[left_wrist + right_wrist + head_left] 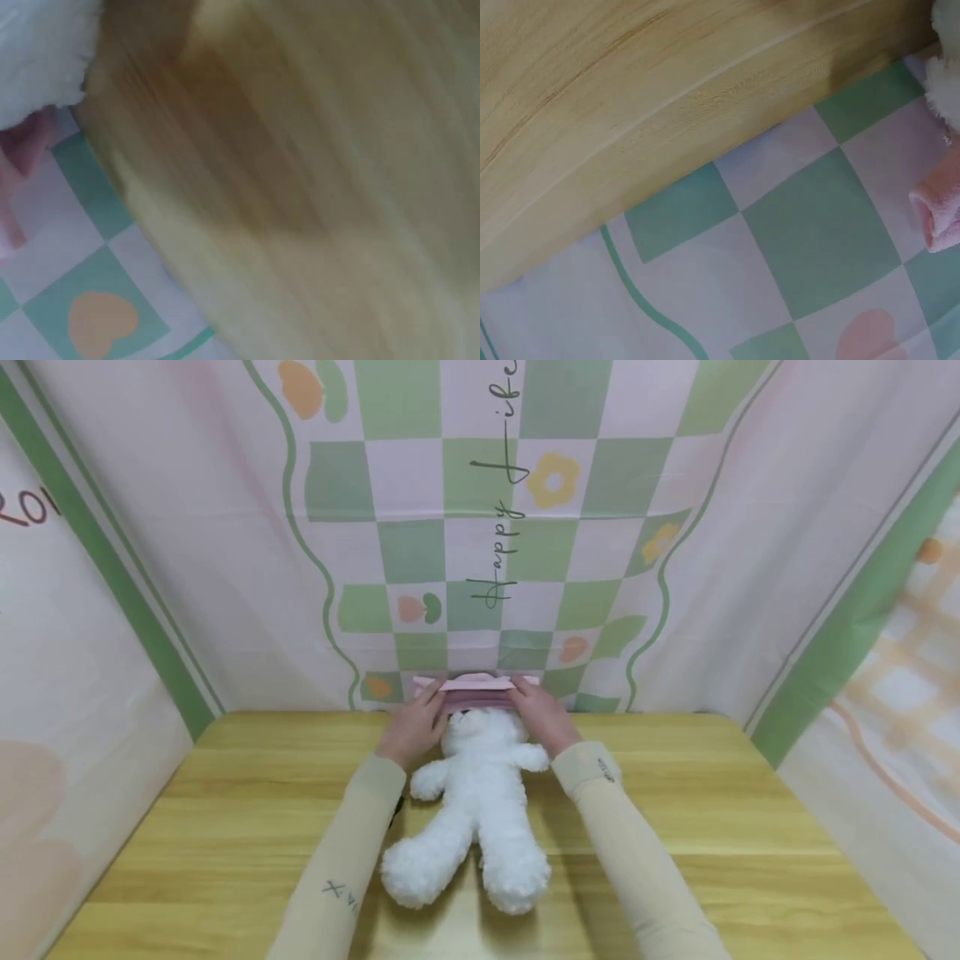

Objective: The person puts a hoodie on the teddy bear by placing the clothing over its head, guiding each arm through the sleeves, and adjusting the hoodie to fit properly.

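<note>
Both the left hand (412, 727) and right hand (546, 717) pinch the pink cloth (477, 698) near the white plush toy's (485, 785) head. Uneven pulling could make it slip crooked.

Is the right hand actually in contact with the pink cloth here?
Touching. The head view shows it: the right hand has its fingers on the pink cloth near its right end, with a bit of cloth sticking out past them.
</note>
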Motion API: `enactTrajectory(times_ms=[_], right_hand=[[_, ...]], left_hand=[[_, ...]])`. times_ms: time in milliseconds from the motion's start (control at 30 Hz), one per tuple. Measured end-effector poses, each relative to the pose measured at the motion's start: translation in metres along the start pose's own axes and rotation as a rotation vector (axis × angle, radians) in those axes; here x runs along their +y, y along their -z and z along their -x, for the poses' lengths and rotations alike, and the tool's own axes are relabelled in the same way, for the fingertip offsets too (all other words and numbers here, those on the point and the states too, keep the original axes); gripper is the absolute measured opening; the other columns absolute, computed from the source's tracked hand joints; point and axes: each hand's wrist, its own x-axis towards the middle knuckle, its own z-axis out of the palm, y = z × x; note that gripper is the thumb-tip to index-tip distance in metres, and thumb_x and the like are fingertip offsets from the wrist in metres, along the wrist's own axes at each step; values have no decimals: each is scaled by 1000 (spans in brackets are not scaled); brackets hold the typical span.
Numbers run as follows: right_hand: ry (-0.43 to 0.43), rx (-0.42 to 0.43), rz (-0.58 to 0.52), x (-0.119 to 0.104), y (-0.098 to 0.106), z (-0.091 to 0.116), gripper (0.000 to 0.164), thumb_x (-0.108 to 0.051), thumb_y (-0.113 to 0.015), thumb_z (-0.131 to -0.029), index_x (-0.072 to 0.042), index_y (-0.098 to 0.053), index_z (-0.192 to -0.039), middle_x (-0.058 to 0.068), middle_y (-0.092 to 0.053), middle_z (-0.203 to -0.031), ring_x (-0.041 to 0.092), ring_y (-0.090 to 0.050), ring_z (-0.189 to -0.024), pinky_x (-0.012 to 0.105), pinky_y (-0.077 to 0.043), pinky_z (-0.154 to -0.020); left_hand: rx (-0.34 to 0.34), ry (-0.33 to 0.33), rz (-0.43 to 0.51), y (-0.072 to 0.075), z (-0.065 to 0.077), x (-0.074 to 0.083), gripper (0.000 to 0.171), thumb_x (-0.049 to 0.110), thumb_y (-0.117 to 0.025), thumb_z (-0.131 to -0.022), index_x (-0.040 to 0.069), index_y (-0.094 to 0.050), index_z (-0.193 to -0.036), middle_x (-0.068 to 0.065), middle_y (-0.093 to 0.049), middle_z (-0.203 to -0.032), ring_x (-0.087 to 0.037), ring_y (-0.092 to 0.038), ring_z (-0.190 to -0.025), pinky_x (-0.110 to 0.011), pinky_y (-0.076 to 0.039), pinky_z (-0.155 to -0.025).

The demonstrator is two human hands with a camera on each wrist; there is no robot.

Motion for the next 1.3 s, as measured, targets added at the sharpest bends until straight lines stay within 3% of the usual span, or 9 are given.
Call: enactTrajectory(times_ms=[100,200,433,567,900,1000,1133,1233,1300], right_hand=[[18,23,16,-1,-1,0,30,14,-52,-83,-1,-60,-108,18,-55,-131,35,-61,-109,41,-54,-91],[27,52,44,-2,-4,1,28,13,-52,-82,0,-61,-106,17,-57,-128,34,-64,-102,39,-56,-85],[-9,54,8,-2,-11,5,35,15,-52,-81,0,-59,-112,17,-54,-132,36,-61,-109,42,-54,-90],[-19,13,-19,-1,-16,7,43,20,-53,-74,1,-59,-113,19,-51,-136,37,-59,-113,44,-52,-95],[20,17,-31,5,-25,12,40,19,-53,-77,5,-58,-113,25,-49,-135,39,-58,-112,43,-53,-92],[26,3,-6,5,-27,12,42,19,-55,-76,5,-58,-115,25,-49,-136,39,-57,-113,44,-53,-93],[51,18,29,5,-29,12,42,18,-57,-73,7,-58,-113,26,-51,-131,39,-60,-108,43,-55,-88],[60,55,9,6,-30,13,42,17,-60,-70,6,-59,-110,25,-55,-126,37,-62,-102,42,-56,-83],[47,69,-20,7,-30,15,43,17,-61,-69,3,-61,-110,22,-57,-124,36,-63,-101,41,-56,-83]], left_hand=[[60,-5,-48,1,2,3,32,4,-60,-89,2,-61,-121,-10,-56,-136,-27,-69,-90,-33,-59,-72],[89,-6,-81,-1,5,5,39,-10,-61,-82,1,-61,-120,-11,-56,-136,-28,-68,-92,-32,-59,-72],[31,-47,-247,-15,9,2,57,-16,-61,-76,6,-57,-128,-6,-48,-145,-23,-67,-79,-23,-50,-45],[34,-52,-283,-21,11,1,59,-17,-61,-74,7,-58,-127,-3,-49,-144,-24,-67,-82,-23,-48,-42],[-7,-80,-277,-24,14,4,60,-18,-61,-75,7,-55,-129,-5,-47,-145,-21,-64,-70,-23,-49,-44],[-39,-72,-312,-26,14,5,61,-18,-62,-75,8,-54,-130,-4,-44,-148,-22,-67,-79,-22,-49,-44],[-80,-68,-355,-29,15,6,63,-18,-61,-76,9,-52,-132,-3,-41,-150,-17,-64,-70,-20,-47,-44],[-73,-43,-320,-30,15,8,66,-19,-60,-75,8,-51,-133,-5,-42,-149,-14,-56,-55,-21,-47,-43],[-66,-17,-268,-29,15,10,68,-21,-60,-73,7,-50,-134,-6,-42,-149,-16,-57,-57,-22,-48,-44]])
